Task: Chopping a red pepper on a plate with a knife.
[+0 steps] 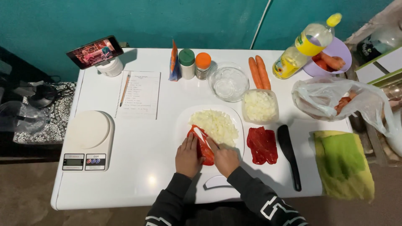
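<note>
- Left hand lies flat, fingers together, pinning the red pepper on the white cutting board.
- Right hand grips a knife, fingers clamped, blade on the pepper.
- Chopped onion sits just beyond.
- Carrots lie farther back.

white table against teal wall.

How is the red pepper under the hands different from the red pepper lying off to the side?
The pepper under the hands lies on the white cutting board, beside chopped onion; the other pepper pieces lie on the bare table. The first is pressed by both hands; the second lies untouched. Both are red, flattened pieces.
</note>
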